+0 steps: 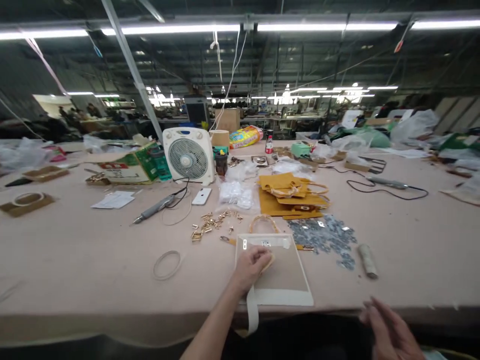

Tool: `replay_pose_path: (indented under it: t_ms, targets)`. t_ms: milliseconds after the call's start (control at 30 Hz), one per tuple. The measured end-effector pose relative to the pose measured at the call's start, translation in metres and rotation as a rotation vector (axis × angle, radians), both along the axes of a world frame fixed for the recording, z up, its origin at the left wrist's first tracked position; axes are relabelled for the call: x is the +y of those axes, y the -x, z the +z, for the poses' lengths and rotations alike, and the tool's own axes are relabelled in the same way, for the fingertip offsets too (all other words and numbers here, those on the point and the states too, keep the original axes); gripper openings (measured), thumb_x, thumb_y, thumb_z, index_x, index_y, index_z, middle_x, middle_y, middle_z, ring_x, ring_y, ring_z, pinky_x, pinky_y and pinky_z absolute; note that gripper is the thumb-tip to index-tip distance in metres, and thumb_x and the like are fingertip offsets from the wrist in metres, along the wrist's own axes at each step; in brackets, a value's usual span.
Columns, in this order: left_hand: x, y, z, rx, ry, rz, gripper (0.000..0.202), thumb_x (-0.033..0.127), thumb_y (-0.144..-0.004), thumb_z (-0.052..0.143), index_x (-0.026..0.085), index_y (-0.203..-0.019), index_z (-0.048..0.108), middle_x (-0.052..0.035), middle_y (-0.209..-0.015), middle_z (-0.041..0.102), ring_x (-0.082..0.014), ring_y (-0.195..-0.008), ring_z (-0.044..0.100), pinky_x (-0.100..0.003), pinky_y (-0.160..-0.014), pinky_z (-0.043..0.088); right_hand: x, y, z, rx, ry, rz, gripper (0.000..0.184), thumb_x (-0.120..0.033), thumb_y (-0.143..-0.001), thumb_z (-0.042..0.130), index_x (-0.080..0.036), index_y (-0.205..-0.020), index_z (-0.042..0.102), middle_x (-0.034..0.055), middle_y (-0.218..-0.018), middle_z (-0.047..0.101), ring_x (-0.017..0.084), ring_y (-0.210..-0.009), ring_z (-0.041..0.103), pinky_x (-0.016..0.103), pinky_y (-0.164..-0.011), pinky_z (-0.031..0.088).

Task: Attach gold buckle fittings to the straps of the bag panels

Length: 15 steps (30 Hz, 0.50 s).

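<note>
A flat beige bag panel (pixel 282 272) with white edging lies at the table's front, its bamboo-like ring handle (pixel 264 222) at the far end. My left hand (pixel 252 266) is closed over the panel's left side, around what looks like a roll of tape (pixel 269 262), mostly hidden by the fingers. From under that hand a white strip (pixel 252 312) hangs over the table edge. Mustard straps with metal ends (pixel 305 247) stick out on both sides of the panel. My right hand (pixel 392 327) is off the table edge at lower right, blurred and apart from the panel.
Small grey metal plates (pixel 324 235) and a pale cylinder (pixel 367 261) lie right of the panel. Gold-coloured fittings (pixel 210 225) are scattered behind it, near mustard bag pieces (pixel 288 195). A fan (pixel 188 155), phone (pixel 201 196), corded tool (pixel 155 207) and ring (pixel 167 265) are leftward.
</note>
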State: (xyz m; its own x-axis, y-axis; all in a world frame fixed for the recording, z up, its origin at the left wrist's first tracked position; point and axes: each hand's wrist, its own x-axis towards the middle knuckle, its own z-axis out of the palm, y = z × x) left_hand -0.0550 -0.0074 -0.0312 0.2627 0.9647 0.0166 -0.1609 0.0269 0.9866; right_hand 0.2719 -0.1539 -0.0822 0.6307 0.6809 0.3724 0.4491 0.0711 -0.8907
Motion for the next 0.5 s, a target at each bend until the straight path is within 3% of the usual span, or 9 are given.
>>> replay_pose_path:
  t_ms: [33, 100, 200, 333, 500]
  targets:
    - [-0.001, 0.000, 0.001, 0.017, -0.030, 0.009, 0.043, 0.053, -0.086, 0.078, 0.015, -0.106, 0.074, -0.0006, -0.077, 0.067, -0.0099, -0.063, 0.054, -0.020, -0.056, 0.040, 0.014, 0.024, 0.017, -0.004, -0.013, 0.039, 0.042, -0.052, -0.093, 0.069, -0.020, -0.120, 0.072, 0.0098, -0.091, 0.074, 0.026, -0.081, 0.070, 0.036, -0.072, 0.059]
    - [-0.002, 0.000, 0.004, 0.046, -0.078, 0.046, 0.039, 0.050, -0.087, 0.077, 0.015, -0.105, 0.075, -0.0034, -0.085, 0.072, -0.0136, -0.074, 0.062, -0.023, -0.066, 0.047, 0.046, 0.069, 0.046, -0.015, -0.041, 0.314, 0.036, -0.050, -0.096, 0.066, -0.020, -0.114, 0.074, 0.0074, -0.090, 0.072, 0.022, -0.080, 0.069, 0.033, -0.077, 0.059]
    - [-0.003, 0.001, 0.009, 0.050, -0.115, 0.108, 0.036, 0.048, -0.089, 0.075, 0.015, -0.105, 0.074, -0.0056, -0.093, 0.076, -0.0186, -0.085, 0.068, -0.027, -0.077, 0.052, 0.090, 0.123, 0.070, 0.043, -0.023, 0.621, 0.034, -0.047, -0.097, 0.065, -0.021, -0.118, 0.073, 0.0087, -0.103, 0.074, 0.021, -0.087, 0.071, 0.031, -0.081, 0.060]
    - [-0.002, 0.002, 0.010, 0.004, -0.143, 0.156, 0.033, 0.046, -0.091, 0.072, 0.016, -0.106, 0.073, -0.0064, -0.098, 0.078, -0.0213, -0.091, 0.072, -0.031, -0.084, 0.055, 0.123, 0.168, 0.069, 0.168, 0.031, 0.789, 0.045, -0.046, -0.091, 0.074, -0.020, -0.128, 0.069, 0.0105, -0.110, 0.075, 0.024, -0.097, 0.073, 0.036, -0.089, 0.061]
    - [0.000, 0.005, 0.007, -0.083, -0.136, 0.170, 0.028, 0.041, -0.090, 0.072, 0.016, -0.103, 0.073, -0.0066, -0.097, 0.079, -0.0215, -0.091, 0.073, -0.031, -0.085, 0.056, 0.132, 0.187, 0.051, 0.374, 0.047, 0.797, 0.043, -0.047, -0.087, 0.079, -0.018, -0.118, 0.072, 0.0112, -0.103, 0.078, 0.026, -0.093, 0.076, 0.037, -0.085, 0.063]
